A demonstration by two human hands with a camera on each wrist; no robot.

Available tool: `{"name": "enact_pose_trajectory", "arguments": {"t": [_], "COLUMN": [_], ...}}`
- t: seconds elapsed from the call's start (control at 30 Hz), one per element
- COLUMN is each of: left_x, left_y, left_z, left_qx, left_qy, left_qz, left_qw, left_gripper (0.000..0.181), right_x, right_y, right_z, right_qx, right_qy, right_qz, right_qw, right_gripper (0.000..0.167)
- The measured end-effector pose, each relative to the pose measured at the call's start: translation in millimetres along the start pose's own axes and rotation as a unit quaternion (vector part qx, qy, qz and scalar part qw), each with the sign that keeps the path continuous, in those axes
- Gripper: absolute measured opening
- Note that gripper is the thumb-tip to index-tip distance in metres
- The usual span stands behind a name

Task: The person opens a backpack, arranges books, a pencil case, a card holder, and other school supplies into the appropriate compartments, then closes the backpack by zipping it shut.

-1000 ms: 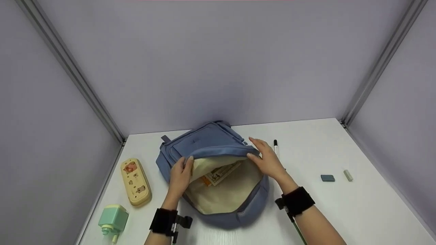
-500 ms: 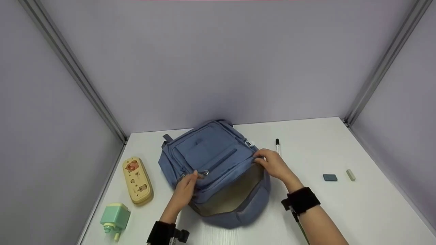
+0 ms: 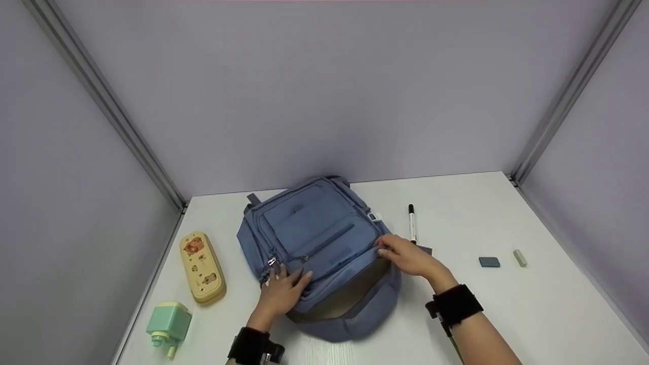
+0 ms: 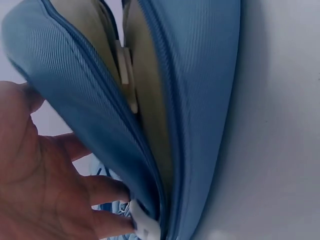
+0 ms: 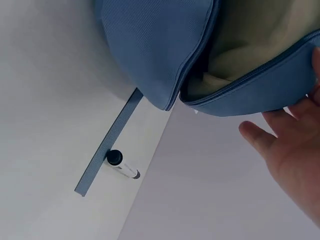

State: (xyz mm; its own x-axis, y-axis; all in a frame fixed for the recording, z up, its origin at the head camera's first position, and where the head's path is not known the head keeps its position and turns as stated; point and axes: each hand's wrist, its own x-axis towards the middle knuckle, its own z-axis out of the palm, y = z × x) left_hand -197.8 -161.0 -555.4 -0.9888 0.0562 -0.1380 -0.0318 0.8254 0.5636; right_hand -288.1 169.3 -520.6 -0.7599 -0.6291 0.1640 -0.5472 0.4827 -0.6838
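A blue backpack [image 3: 314, 218] lies on the table with its main compartment gaping toward the person; a cream lining shows inside. My left hand [image 3: 281, 294] rests with spread fingers on the left side of its front panel, by the metal zipper pulls [image 3: 273, 261]. In the left wrist view its fingertips touch the bag near a pale zipper end [image 4: 145, 222]. My right hand [image 3: 405, 256] pinches the edge of the opening's flap at the right corner. In the right wrist view, fingers lie along the flap's outer face [image 5: 270, 92]. The compartment's depth is mostly hidden.
Left of the bag lie a yellow pencil case [image 3: 203, 266] with bear pictures and a green crank pencil sharpener [image 3: 170, 324]. A black-capped marker [image 3: 412, 223] lies right of it, beside a blue strap [image 3: 426, 250]. A dark eraser [image 3: 489, 262] and a pale one [image 3: 519, 258] lie farther right.
The upper flap has come down toward the person, narrowing the opening and hiding the papers inside. My left hand has gone from gripping the flap's edge to lying on the front panel.
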Motion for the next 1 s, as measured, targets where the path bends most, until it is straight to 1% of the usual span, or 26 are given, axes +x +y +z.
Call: {"name": "enact_pose_trajectory", "arguments": {"t": [0.1, 0.2, 0.4, 0.5, 0.57, 0.67, 0.73, 0.8, 0.87, 0.93, 1.0], "left_x": [3.6, 7.3, 12.7, 16.1, 18.6, 21.8, 23.5, 24.5, 24.6, 23.9, 22.1], "left_y": [-0.9, -3.4, -6.4, -8.8, -12.2, -20.2, -26.1, -29.9, -30.1, -26.2, -18.9], "left_z": [0.5, -0.2, -6.0, -6.6, -6.5, -6.8, -7.6, -8.4, -8.9, -9.2, -9.3], "left_qx": [0.013, 0.020, 0.013, 0.017, 0.024, 0.037, 0.042, 0.044, 0.045, 0.055, 0.063], "left_qy": [0.003, -0.001, -0.032, -0.035, -0.030, -0.024, -0.022, -0.022, -0.017, -0.004, 0.013], "left_qz": [-0.003, -0.002, -0.003, -0.003, 0.002, 0.013, 0.024, 0.032, 0.037, 0.037, 0.037], "left_qw": [0.9999, 0.9998, 0.9994, 0.9993, 0.9993, 0.9989, 0.9986, 0.9983, 0.9982, 0.9978, 0.9972], "left_gripper": [0.074, 0.076, 0.077, 0.080, 0.081, 0.079, 0.077, 0.075, 0.073, 0.071, 0.069], "right_x": [-2.9, -4.7, -11.4, -14.7, -17.4, -22.9, -26.2, -28.5, -28.9, -27.7, -24.5], "right_y": [-2, -5, -10, -9, -6, -2, 3, 8, 13, 19, 23], "right_z": [3, 8, 19, 23, 25, 24, 22, 19, 16, 14, 15], "right_qx": [0.004, 0.000, -0.041, -0.055, -0.043, -0.003, 0.025, 0.035, 0.034, 0.017, -0.005], "right_qy": [-0.009, -0.010, -0.003, -0.010, -0.032, -0.072, -0.080, -0.063, -0.025, 0.019, 0.057], "right_qz": [-0.002, -0.018, -0.061, -0.072, -0.065, -0.031, -0.004, 0.014, 0.031, 0.050, 0.075], "right_qw": [0.9999, 0.9998, 0.9973, 0.9958, 0.9965, 0.9969, 0.9965, 0.9973, 0.9986, 0.9984, 0.9956], "right_gripper": [0.020, 0.020, 0.016, 0.016, 0.018, 0.026, 0.030, 0.031, 0.029, 0.025, 0.022]}}
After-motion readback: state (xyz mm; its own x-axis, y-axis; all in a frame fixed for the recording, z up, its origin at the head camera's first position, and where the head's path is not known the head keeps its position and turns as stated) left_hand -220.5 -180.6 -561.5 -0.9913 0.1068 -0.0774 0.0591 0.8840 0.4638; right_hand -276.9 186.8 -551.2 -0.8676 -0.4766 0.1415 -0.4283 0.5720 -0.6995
